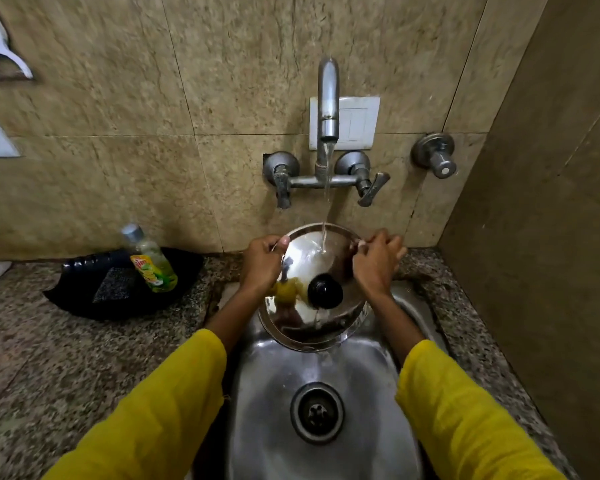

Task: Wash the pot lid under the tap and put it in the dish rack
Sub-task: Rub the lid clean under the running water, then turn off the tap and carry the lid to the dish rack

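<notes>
The left hand (262,263) is gripping the left rim of the pot lid (302,258), thumb lying over the edge, while the right hand (376,261) is pinching the right rim with its fingers curled around it, so both hands are clamped on the lid from opposite sides. The lid is being held above the sink (378,427), tilted with its far edge raised toward the wall and its near edge hanging low, the shiny domed top and its black knob (325,291) facing the camera. Water (327,181) is falling from the tap (328,98) in a thin stream, landing on the upper part of the lid and running off the low near edge into the basin. The drain (317,413) is sitting in the basin below the lid. Yellow sleeves (160,414) are covering both forearms down to just short of the wrists. On the speckled counter (49,358) to the left, a bottle of dish liquid (151,259) is standing in a black tray (84,299), with a dark scrubbing pad (113,284) lying just beside it. Behind the tap a white switch plate (359,123) is fixed to the tiled wall (118,98), and a separate valve knob (435,154) is sticking out of the wall further to the right
</notes>
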